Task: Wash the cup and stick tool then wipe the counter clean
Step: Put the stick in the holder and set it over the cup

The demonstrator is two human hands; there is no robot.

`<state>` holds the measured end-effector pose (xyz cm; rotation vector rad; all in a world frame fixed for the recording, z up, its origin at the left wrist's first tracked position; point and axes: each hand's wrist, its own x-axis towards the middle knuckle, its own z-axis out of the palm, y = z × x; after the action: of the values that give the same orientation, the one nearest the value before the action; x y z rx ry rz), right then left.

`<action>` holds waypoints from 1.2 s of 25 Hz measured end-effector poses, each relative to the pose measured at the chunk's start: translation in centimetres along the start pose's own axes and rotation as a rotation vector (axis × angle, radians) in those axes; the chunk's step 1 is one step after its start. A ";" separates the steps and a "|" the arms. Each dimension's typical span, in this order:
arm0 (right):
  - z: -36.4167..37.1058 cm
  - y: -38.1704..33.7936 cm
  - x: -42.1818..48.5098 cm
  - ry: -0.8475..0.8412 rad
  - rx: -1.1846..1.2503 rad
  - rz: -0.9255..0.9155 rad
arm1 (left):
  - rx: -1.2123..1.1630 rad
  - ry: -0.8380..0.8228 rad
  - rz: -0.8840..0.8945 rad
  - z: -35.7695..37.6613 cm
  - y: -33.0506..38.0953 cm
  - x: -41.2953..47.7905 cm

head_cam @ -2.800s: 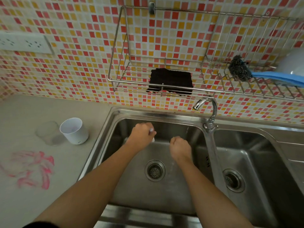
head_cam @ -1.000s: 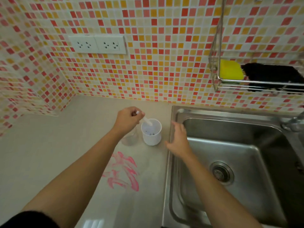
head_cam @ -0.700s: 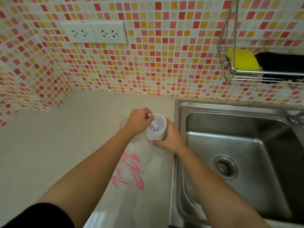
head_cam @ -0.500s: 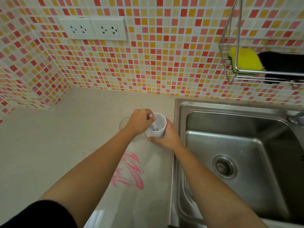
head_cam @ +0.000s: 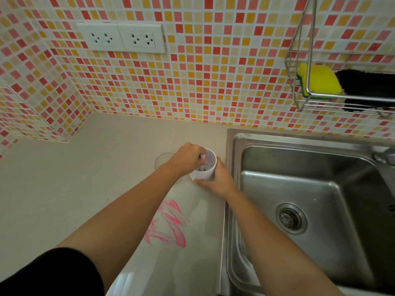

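- Near on the table: a pink smear, unwiped, just left of the sink and between the two forearms.
- Just beyond the smear: the white cup, upright on the table, close beside the sink's left rim, with dark specks inside.
- At the cup's near right side: the right hand, fingers curled round the wall low down, steadying it.
- Over the cup's left rim: the left hand, closed in a pinch on the top of the stick tool, with the tool's lower end down inside the cup. Hard to tell whether touching the bottom.
- Behind the left hand, partly hidden: a clear round thing, too faint to name.
- Step in hand, by judgement: bringing stick tool and cup together on the table ahead of washing the cup. No wiping yet, going by the smear.
- Next move, likely: carrying cup and tool right, over the rim into the basin, toward the tap at the far right. Calls for a firm right-hand grip and a level cup, to avoid spilling onto the table.
- Far right on the tiled wall: a wire rack holding a yellow sponge and a dark cloth, handy for scrubbing and wiping.
- Far left: wall sockets, well apart from the sink.
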<state>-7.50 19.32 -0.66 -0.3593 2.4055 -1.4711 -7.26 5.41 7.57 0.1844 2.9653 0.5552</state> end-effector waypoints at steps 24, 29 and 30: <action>-10.0 -5.1 -1.9 0.018 -0.383 -0.146 | -0.809 0.043 -0.250 6.1 -5.1 -6.3; -9.1 -9.8 -1.0 -0.169 -0.912 -0.408 | -0.769 0.028 -0.228 5.8 -5.0 -6.5; -8.4 -10.6 -0.8 -0.180 -0.982 -0.442 | -0.776 0.029 -0.229 5.8 -5.1 -6.6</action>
<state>-9.30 21.75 12.56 -1.2186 2.8159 -0.2068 -0.49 1.82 0.95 -0.2334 2.5021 1.5879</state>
